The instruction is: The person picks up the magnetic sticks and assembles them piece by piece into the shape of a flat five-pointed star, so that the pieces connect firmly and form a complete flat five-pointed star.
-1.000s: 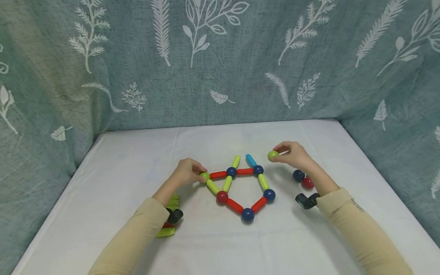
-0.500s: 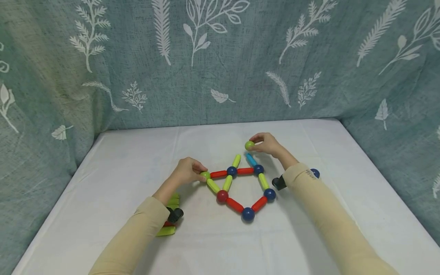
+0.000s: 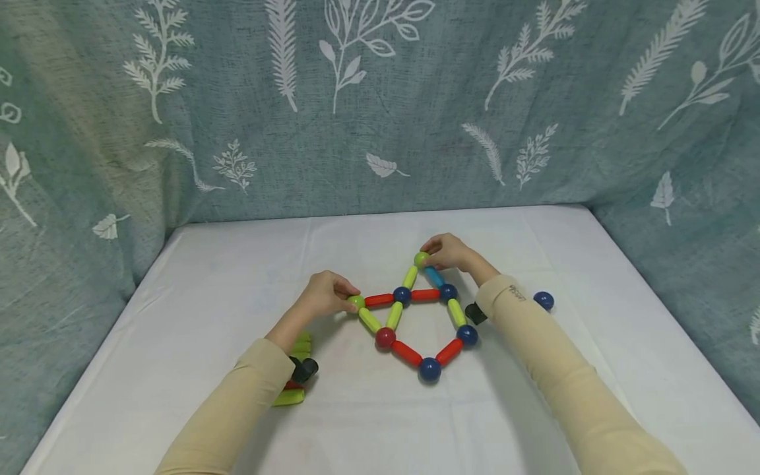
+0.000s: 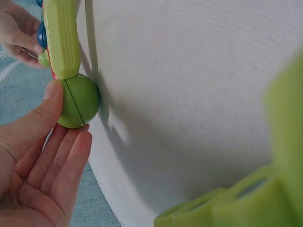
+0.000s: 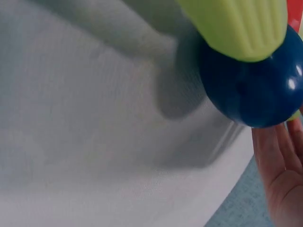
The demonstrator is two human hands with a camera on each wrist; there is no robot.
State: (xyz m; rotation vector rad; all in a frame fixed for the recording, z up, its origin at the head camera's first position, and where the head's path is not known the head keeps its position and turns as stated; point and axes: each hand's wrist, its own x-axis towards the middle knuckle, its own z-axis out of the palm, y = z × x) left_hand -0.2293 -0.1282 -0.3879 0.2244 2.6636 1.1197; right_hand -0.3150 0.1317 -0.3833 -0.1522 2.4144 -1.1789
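Note:
My left hand (image 3: 323, 293) pinches a green ball (image 3: 356, 302) at the left corner of a flat magnetic ball-and-rod shape; the left wrist view shows thumb and fingertips on this ball, with a green rod (image 4: 64, 42) joined to it. At the far tip, my right hand (image 3: 450, 252) pinches another green ball (image 3: 421, 259), which meets or nearly meets the ends of a green rod (image 3: 410, 276) and a blue rod (image 3: 434, 276). Red rods (image 3: 406, 354), blue balls (image 3: 430, 369) and a red ball (image 3: 385, 338) form the rest. A blue ball (image 5: 251, 85) hides part of my right hand in the right wrist view.
Several loose green rods (image 3: 289, 397) and a red one lie beside my left wrist, partly covered by the sleeve. A loose blue ball (image 3: 543, 301) sits right of my right forearm. A patterned curtain (image 3: 380, 132) hangs behind the white table (image 3: 237, 257).
My right hand has carried its green ball leftward to the far tip, above the green and blue rods. The right sleeve now covers the loose red ball. My left hand stays on its ball.

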